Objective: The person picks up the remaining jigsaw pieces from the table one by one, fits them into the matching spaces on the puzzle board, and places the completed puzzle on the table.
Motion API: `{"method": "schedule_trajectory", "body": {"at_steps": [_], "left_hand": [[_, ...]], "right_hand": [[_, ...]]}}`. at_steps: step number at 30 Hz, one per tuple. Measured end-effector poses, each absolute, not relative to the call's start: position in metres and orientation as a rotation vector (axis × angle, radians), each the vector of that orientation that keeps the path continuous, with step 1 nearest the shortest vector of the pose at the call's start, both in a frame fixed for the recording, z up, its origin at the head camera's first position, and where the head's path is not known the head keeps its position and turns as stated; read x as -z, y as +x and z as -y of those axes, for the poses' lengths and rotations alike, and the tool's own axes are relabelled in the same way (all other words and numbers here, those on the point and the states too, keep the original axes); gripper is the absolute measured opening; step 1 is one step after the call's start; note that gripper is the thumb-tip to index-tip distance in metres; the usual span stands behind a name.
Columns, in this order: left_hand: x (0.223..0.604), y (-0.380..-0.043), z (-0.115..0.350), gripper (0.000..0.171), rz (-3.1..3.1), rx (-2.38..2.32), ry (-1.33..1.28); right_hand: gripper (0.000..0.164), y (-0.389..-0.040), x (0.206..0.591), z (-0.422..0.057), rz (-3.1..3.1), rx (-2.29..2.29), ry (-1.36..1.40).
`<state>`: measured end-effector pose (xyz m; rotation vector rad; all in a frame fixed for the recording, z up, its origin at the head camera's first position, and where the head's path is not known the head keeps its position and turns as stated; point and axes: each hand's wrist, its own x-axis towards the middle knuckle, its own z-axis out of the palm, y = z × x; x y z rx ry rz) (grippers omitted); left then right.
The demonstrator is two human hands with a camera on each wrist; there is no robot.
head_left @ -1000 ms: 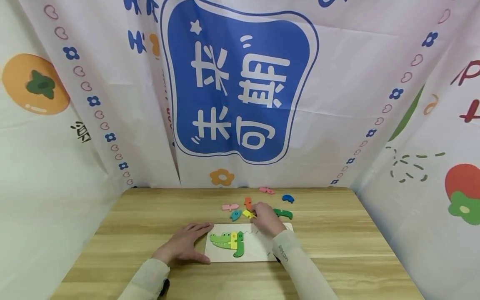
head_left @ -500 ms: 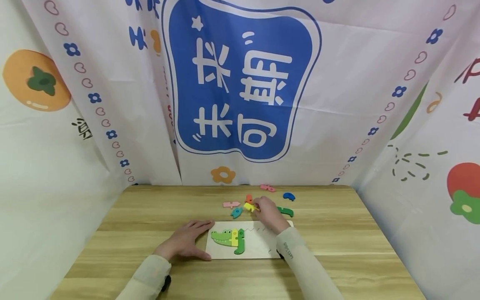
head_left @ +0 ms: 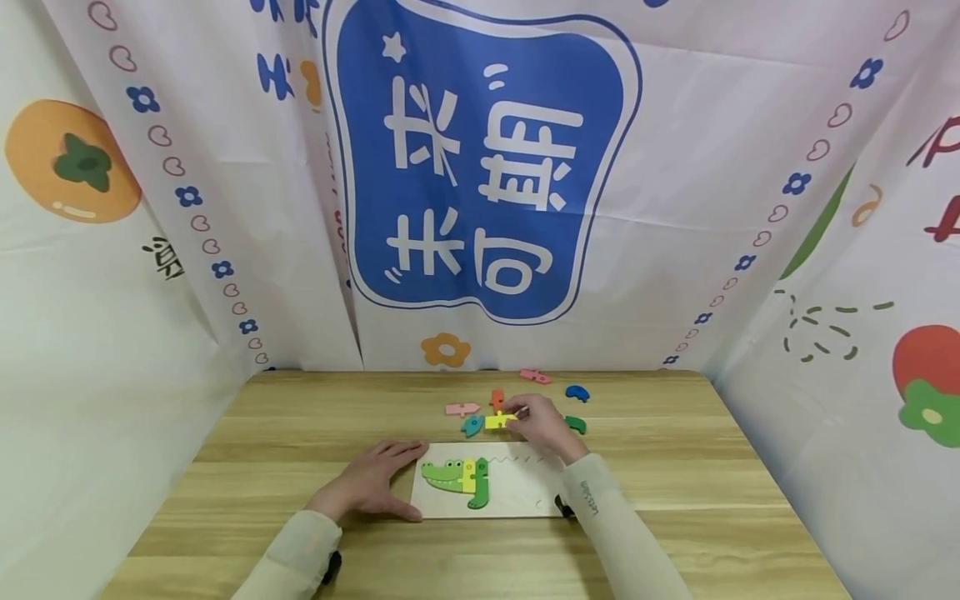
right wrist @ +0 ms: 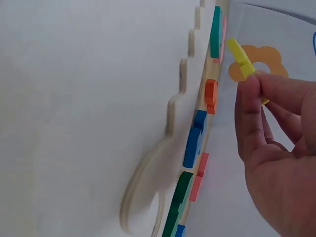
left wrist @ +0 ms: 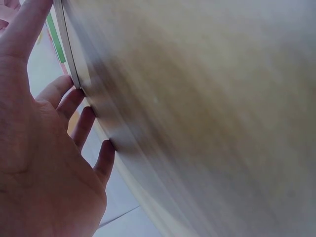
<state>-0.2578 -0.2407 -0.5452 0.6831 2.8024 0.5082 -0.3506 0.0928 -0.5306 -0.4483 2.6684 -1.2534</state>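
Observation:
A yellow puzzle piece [head_left: 498,422] is pinched between thumb and fingers of my right hand [head_left: 540,423], behind the puzzle board. In the right wrist view the same yellow piece [right wrist: 241,55] is held up off the table. The pale puzzle board [head_left: 517,496] lies flat, with a crocodile's green head [head_left: 442,476], a yellow segment [head_left: 469,475] and a green legged segment [head_left: 482,492] joined at its left part. My left hand [head_left: 371,483] is spread at the board's left end. Its fingers and thumb touch the edge, as the left wrist view [left wrist: 54,133] partly shows.
Loose pieces lie behind the board: a pink one [head_left: 461,409], a teal one [head_left: 472,426], an orange one [head_left: 497,398], another pink one [head_left: 535,376], a blue one [head_left: 577,392] and a dark green one [head_left: 576,424], partly hidden by the right hand. A printed curtain [head_left: 660,292] hangs behind the table.
My right hand has picked up the yellow piece from among the loose ones and turned it more level. The hand now covers more of the dark green piece. The left hand stays put.

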Motion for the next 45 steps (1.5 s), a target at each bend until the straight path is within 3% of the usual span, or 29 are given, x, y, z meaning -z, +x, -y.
{"method": "schedule_trajectory", "body": {"at_steps": [10,21,28,37,45], "left_hand": [[0.549,-0.258,0.242,0.111,-2.827,-0.511,0.682],[0.547,-0.256,0.241,0.111,-2.802,-0.529,0.663],[0.544,-0.257,0.241,0.112,-2.804,-0.524,0.668],[0.544,-0.259,0.241,0.113,-2.806,-0.511,0.676],[0.545,-0.259,0.241,0.113,-2.804,-0.530,0.681]], "right_hand": [[0.021,-0.349,0.524,-0.099,-2.389,1.628,-0.457],[0.028,-0.346,0.521,-0.101,-2.240,1.829,-0.409],[0.047,-0.345,0.513,-0.099,-2.270,1.857,-0.390],[0.037,-0.345,0.513,-0.102,-2.150,1.972,-0.361],[0.042,-0.344,0.513,-0.105,-2.026,2.001,-0.348]]}}
